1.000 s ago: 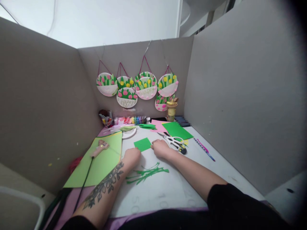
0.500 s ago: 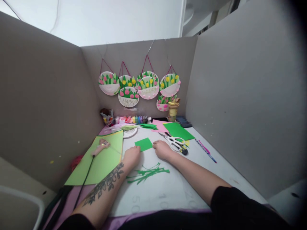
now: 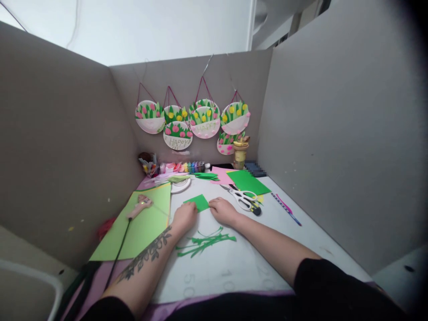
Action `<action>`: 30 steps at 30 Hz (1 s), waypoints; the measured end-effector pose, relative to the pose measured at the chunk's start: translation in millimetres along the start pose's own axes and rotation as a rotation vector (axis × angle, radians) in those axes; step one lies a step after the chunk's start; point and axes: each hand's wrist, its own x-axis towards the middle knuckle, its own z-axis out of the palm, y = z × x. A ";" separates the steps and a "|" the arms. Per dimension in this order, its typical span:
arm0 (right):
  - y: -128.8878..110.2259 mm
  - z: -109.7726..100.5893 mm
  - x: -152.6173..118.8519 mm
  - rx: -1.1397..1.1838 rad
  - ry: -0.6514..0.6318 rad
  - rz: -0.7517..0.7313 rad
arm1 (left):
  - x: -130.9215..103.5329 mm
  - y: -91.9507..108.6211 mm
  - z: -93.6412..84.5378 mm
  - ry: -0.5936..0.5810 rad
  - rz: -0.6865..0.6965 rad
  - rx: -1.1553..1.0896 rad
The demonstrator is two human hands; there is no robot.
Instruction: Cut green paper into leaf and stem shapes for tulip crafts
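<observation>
A small piece of green paper [image 3: 201,203] lies on the white table sheet between my hands. My left hand [image 3: 186,217] covers its left corner, with the fingers curled together on it. At the right edge of the paper, my right hand [image 3: 222,210] pinches the corner with bent fingers. Thin green paper strips [image 3: 205,243] are heaped loosely just in front of my hands. White-handled scissors [image 3: 242,198] lie beyond my right hand, next to a yellow and black cutter [image 3: 256,209].
A glue gun [image 3: 139,207] rests on light green paper [image 3: 133,240] at left, its cord running toward me. Darker green paper [image 3: 249,182], a striped pen [image 3: 286,208] and cut green leaf shapes [image 3: 205,176] lie farther back. Decorated paper plates [image 3: 204,127] hang on the grey partition.
Both hands have shifted slightly left with the green paper. My left hand now covers more of its left side. The strips and tools have stayed put.
</observation>
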 end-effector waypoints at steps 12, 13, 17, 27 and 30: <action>64.7 -44.8 -7.0 -0.250 0.122 0.454 | 2.5 -2.6 4.0 -0.014 -0.008 -0.009; 70.7 -48.5 -8.6 -0.264 0.105 0.507 | 2.4 -2.5 3.5 -0.014 -0.006 -0.008; 89.4 -58.2 -12.3 -0.254 0.027 0.676 | 2.0 -2.1 2.1 -0.020 -0.003 -0.001; 103.2 -68.5 -14.8 -0.106 -0.011 0.740 | 2.2 -1.4 2.0 -0.022 0.019 0.010; 111.1 -69.2 -15.3 -0.066 -0.016 0.745 | 2.1 -1.8 2.0 -0.018 0.021 0.008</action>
